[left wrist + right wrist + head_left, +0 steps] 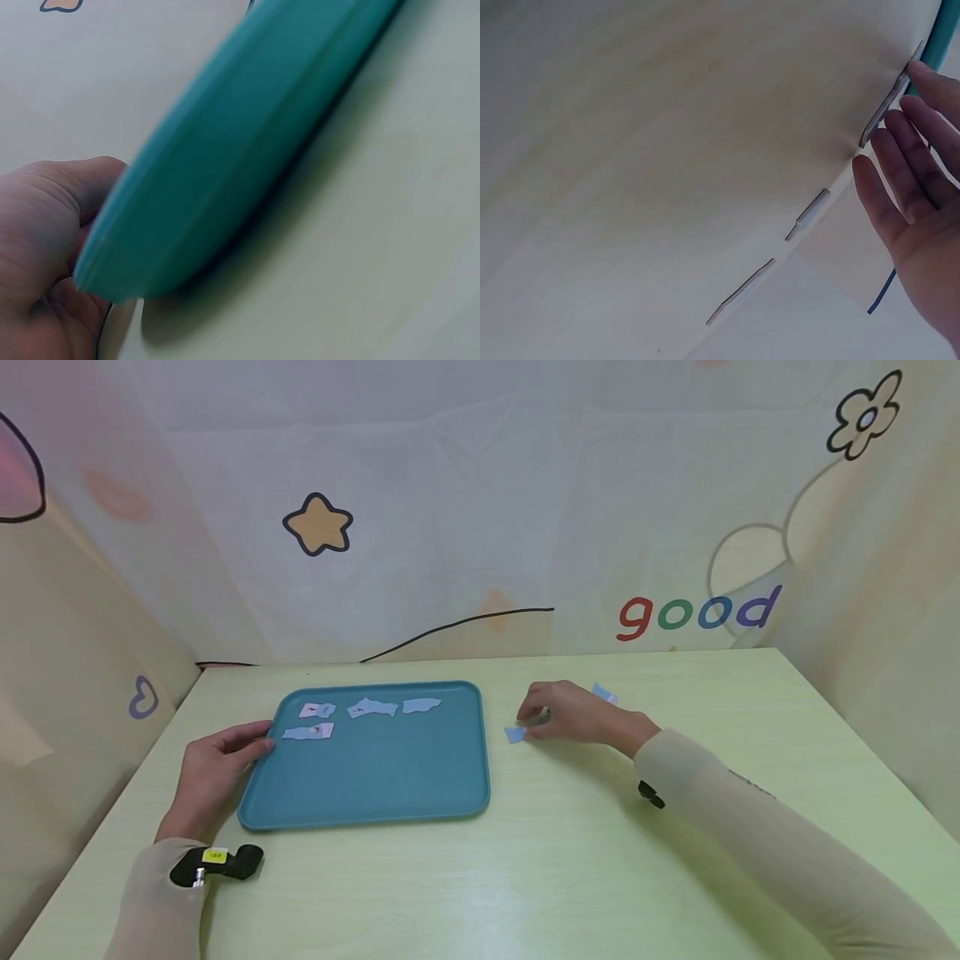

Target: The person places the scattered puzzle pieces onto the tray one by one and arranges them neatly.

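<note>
My left hand grips the left rim of a teal tray, thumb on the edge. In the left wrist view the same hand holds the tray's corner. Several torn light-blue paper pieces lie on the tray toward its back left. To the right of the tray, my right hand has its fingertips at a small blue torn paper piece, thumb and fingers bent together over it. The right wrist view shows a fingertip touching this piece, with the other fingers loosely bent.
Beyond the right hand, more blue paper lies on the pale table; the right wrist view shows two pieces there. A printed cloth backdrop rises along the table's back and sides.
</note>
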The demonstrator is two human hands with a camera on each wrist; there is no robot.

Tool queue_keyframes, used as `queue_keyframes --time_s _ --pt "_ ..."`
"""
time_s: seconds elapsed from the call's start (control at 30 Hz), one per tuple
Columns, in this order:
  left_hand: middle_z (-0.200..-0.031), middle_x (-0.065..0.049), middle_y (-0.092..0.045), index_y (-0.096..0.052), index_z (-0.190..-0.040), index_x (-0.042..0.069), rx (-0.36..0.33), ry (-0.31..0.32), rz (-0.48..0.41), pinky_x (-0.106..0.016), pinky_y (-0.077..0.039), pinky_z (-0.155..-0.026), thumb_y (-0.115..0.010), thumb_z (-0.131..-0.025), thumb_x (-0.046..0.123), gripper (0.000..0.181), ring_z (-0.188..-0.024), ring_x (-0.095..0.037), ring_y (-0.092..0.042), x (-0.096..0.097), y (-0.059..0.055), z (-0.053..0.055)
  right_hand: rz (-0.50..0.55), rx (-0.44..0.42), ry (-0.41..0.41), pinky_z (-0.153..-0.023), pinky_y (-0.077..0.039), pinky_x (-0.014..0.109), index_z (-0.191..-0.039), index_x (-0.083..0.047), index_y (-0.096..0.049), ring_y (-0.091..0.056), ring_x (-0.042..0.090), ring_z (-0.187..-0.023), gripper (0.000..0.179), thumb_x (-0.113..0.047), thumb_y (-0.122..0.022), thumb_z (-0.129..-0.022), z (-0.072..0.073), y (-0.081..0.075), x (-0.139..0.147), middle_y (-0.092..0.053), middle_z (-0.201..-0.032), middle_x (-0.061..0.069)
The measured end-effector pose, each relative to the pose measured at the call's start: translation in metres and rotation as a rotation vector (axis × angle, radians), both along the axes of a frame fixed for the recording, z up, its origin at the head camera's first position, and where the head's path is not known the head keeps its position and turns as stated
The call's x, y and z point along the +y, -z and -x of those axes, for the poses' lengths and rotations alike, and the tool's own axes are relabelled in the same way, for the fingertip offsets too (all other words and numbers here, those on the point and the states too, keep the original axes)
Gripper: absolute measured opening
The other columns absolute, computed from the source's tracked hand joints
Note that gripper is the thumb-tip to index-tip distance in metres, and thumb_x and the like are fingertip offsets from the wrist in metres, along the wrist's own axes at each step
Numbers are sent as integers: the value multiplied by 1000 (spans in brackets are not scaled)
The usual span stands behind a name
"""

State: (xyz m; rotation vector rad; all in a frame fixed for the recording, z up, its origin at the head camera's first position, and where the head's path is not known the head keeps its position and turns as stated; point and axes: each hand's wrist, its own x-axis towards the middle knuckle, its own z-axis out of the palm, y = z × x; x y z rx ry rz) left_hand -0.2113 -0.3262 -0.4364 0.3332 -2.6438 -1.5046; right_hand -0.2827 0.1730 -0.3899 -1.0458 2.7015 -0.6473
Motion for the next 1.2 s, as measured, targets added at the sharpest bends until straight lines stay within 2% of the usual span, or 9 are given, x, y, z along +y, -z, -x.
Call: queue_keyframes --time_s 0.4,0.63,0.83,1.1,1.2 --pt "-151 -21 -58 -60 -150 3 -2 -8 16 -43 -50 -109 -65 -108 26 47 -137 -38 -54 0 -1 0 3 17 -14 -95 -57 38 -108 -7 -82 -68 18 -97 15 -12 -83 -94 2 1 -2 -68 -101 -1" --pt "-150 -22 -58 -60 -149 3 9 2 32 -33 -53 -104 -65 -108 26 47 -136 -38 -54 1 -3 -2 -8 25 -6 -93 -57 36 -105 -8 -80 -66 16 -93 13 -14 -84 -94 3 3 -3 -68 -99 -2" --pt "-150 -21 -58 -60 -149 3 7 0 31 -36 -53 -106 -65 -108 27 48 -137 -38 -53 1 -2 -2 -17 10 15 -92 -57 35 -103 -9 -78 -64 17 -93 13 -16 -83 -94 4 4 -4 -68 -101 -2" --pt "-149 -21 -59 -61 -148 2 25 13 40 -21 -53 -98 -66 -108 28 48 -136 -37 -54 -1 -1 -2 21 -21 43 -89 -57 34 -104 -9 -75 -63 18 -91 13 -15 -82 -95 3 3 -5 -70 -98 -2" --pt "-149 -21 -59 -62 -148 3 24 9 38 -22 -53 -99 -66 -108 28 48 -136 -37 -54 -1 -1 -2 40 -26 40 -89 -57 34 -105 -8 -75 -63 18 -91 12 -14 -81 -96 4 3 -6 -70 -98 -1"
